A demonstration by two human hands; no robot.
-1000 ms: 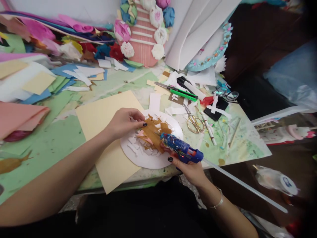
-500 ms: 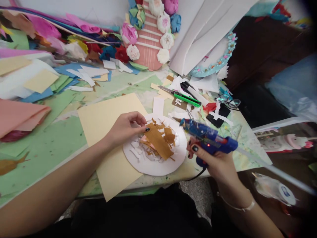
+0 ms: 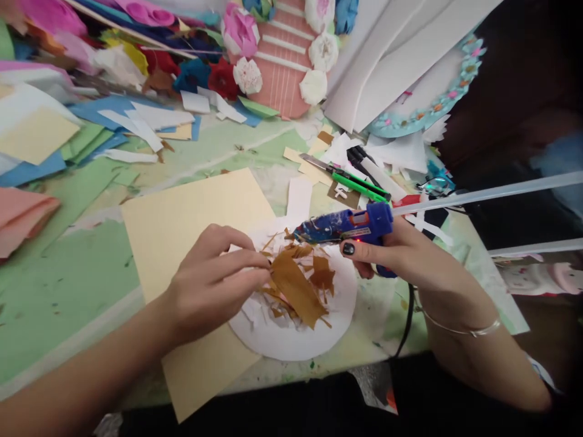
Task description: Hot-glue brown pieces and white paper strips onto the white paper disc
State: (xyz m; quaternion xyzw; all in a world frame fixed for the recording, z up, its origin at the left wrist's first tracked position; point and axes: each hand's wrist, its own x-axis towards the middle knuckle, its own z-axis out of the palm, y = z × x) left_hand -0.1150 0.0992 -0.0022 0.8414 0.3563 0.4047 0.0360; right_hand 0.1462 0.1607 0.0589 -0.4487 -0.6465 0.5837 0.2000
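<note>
My right hand point(image 3: 387, 249) is wrapped round a blue hot glue gun point(image 3: 364, 224) with a long glue stick point(image 3: 492, 193) out of its back and a small red light lit. Its nozzle points left, over the torn scraps at the upper part of a white paper disc point(image 3: 255, 340). On the disc lie brown and white torn paper pieces. My left hand point(image 3: 218, 279) pinches the upper left edge of a wide brown paper strip point(image 3: 298, 288) lying over the other scraps. A white tab point(image 3: 299, 195) sticks out from the disc's top.
Under the disc lies a cream sheet point(image 3: 191, 224). Behind it are a green utility knife point(image 3: 359, 187), blade exposed, and paper offcuts. A pink guitar-shaped piece with paper flowers point(image 3: 282, 79) stands at the back. Coloured paper point(image 3: 36, 130) is heaped at left. The gun's black cord point(image 3: 407, 321) hangs over the table edge.
My right hand has brought the glue gun left, from beside the disc to over its scraps, swinging the glue stick upward. My left hand has turned over the strip's edge. The view has shifted closer.
</note>
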